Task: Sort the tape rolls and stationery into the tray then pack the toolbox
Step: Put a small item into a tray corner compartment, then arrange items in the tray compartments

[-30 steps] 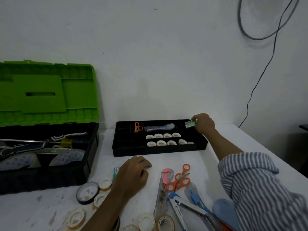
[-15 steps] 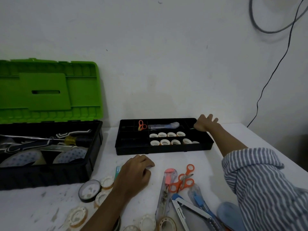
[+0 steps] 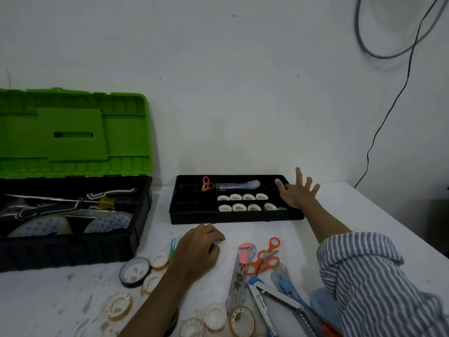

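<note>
The black tray (image 3: 194,218) lies at the back of the table, with small tape rolls (image 3: 239,207) in two rows, orange scissors (image 3: 207,183) and a clear cutter (image 3: 238,184) in its compartments. My right hand (image 3: 297,192) hovers over the tray's right end, fingers spread, holding nothing. My left hand (image 3: 198,251) rests curled on the table in front of the tray, next to a small green box (image 3: 173,246); what lies under it is hidden. The open toolbox (image 3: 73,249) with its green lid (image 3: 73,132) stands at the left.
Loose tape rolls (image 3: 159,261), a black tape roll (image 3: 134,271), orange scissors (image 3: 264,257), a pink cutter (image 3: 241,268), a blue cutter (image 3: 285,283) and a stapler (image 3: 274,295) lie near the front. A screwdriver (image 3: 109,202) lies in the toolbox. A cable (image 3: 388,113) hangs on the wall.
My right hand held a small green box over the tray's right end; it has since let go and now spreads its fingers empty. My left hand has stayed put.
</note>
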Available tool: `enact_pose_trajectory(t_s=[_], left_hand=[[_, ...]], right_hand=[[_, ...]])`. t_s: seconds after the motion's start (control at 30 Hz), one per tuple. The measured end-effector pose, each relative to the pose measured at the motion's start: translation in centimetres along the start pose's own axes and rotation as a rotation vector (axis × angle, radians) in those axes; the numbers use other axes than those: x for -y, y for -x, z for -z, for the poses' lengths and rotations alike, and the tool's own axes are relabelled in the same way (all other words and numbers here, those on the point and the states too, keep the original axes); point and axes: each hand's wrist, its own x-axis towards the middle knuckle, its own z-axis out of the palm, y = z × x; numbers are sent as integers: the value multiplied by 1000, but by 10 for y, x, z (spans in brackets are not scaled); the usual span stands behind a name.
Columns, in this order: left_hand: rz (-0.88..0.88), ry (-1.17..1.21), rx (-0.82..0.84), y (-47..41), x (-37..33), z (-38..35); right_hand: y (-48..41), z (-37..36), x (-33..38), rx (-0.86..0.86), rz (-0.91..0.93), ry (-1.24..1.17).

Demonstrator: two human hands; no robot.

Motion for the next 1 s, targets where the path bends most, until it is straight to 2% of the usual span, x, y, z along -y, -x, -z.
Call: enact_pose_trajectory(t_s=[0.13, 0.3, 0.43, 0.53, 0.63, 0.73, 0.8, 0.9, 1.0], left_hand=[[7, 6, -1, -1, 1, -1], [-18, -43, 17, -1, -1, -1], [-68, -144, 44, -1, -5, 3], [-76, -193, 89, 1, -9, 5], [-88, -158, 138, 3, -11, 12], [-106, -117, 220, 1, -7, 30], [-54, -64, 226, -3, 3, 44], [41, 51, 247, -10, 17, 66], [120, -34, 400, -14, 21, 80]], right_hand=[[2, 5, -7, 79, -43, -90], [10, 15, -12, -152, 20, -149], [27, 23, -18, -234, 146, -112], [49, 24, -22, -192, 245, -254], [69, 10, -28, -96, 288, -199], [83, -16, -42, 2, 244, -211], [92, -30, -48, 20, 202, -311], [102, -44, -52, -82, 172, -461], [107, -49, -49, -135, 178, -484]])
